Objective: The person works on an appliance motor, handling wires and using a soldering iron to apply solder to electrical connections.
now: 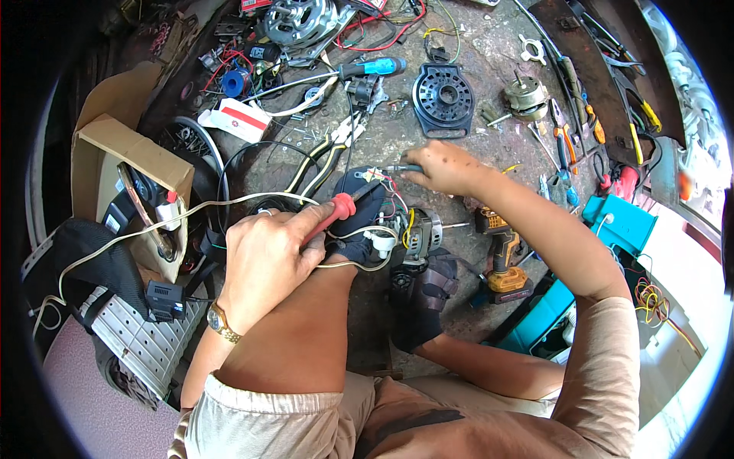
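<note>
My left hand (pixel 269 256) grips a red-handled tool (pixel 340 210) with a dark shaft that reaches to a small bundle of bare-ended wires (pixel 382 177). My right hand (pixel 440 164) pinches a thin dark tool (pixel 401 168) beside those wires, over a dark shoe or pad (pixel 352 206) at the end of my bent leg. Just below and right lies a motor (pixel 420 239) with yellow and white wires and a protruding shaft. A white cord (pixel 229 200) runs across from the left.
A cordless drill (pixel 505 252), turquoise toolbox (pixel 619 229) and hand tools (pixel 562 134) are at right. An open cardboard box (pixel 134 149) stands left. A round black cover (pixel 443 99), pliers (pixel 329 153), blue screwdriver (pixel 375 67) and motor parts (pixel 298 23) lie behind.
</note>
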Action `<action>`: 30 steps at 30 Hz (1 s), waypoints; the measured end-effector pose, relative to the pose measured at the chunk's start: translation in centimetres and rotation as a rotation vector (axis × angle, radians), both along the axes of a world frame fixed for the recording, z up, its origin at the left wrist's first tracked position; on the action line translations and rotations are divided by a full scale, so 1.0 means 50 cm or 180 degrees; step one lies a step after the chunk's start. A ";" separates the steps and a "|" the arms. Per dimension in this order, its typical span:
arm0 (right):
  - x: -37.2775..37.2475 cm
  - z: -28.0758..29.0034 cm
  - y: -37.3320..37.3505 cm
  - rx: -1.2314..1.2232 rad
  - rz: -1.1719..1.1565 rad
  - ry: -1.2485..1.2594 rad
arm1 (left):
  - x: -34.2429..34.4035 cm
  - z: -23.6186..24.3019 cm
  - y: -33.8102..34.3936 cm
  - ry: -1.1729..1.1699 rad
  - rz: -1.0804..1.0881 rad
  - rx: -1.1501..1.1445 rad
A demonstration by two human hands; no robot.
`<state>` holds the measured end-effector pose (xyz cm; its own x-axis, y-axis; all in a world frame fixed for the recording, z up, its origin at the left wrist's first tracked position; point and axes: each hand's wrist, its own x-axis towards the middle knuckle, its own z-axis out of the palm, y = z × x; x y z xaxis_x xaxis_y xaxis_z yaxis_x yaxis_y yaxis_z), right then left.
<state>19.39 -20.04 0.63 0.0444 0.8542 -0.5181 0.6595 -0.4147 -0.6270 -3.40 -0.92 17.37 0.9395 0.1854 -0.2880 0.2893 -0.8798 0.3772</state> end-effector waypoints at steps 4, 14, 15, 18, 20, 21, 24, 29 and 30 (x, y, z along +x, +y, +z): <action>-0.021 -0.036 -0.032 0.0568 -0.0349 -0.0169 | 0.007 -0.001 -0.003 -0.0076 -0.0023 -0.0049; -0.034 -0.093 -0.051 -0.0258 -0.1444 0.2113 | 0.003 -0.002 -0.002 -0.0038 -0.0035 -0.0011; -0.029 -0.097 -0.048 -0.0316 -0.1284 0.1974 | 0.003 0.000 -0.002 -0.0001 -0.0035 0.0008; -0.016 -0.107 -0.042 0.0188 -0.0843 0.1255 | 0.002 -0.004 -0.002 -0.0088 -0.0026 -0.0046; 0.004 -0.114 -0.047 0.0734 -0.0557 0.0659 | 0.009 -0.002 -0.004 -0.0105 -0.0040 -0.0049; 0.010 -0.085 -0.019 0.0038 -0.0504 0.0985 | 0.003 -0.003 -0.001 -0.0057 -0.0024 -0.0021; 0.026 -0.040 0.009 -0.0771 -0.0437 0.1282 | -0.001 -0.002 0.000 -0.0035 -0.0026 -0.0010; 0.030 -0.012 0.033 -0.1239 -0.0591 0.1493 | -0.005 -0.007 0.002 -0.0015 -0.0015 -0.0009; 0.032 -0.016 0.029 -0.1241 -0.0595 0.1486 | -0.004 -0.007 0.002 -0.0027 -0.0023 -0.0005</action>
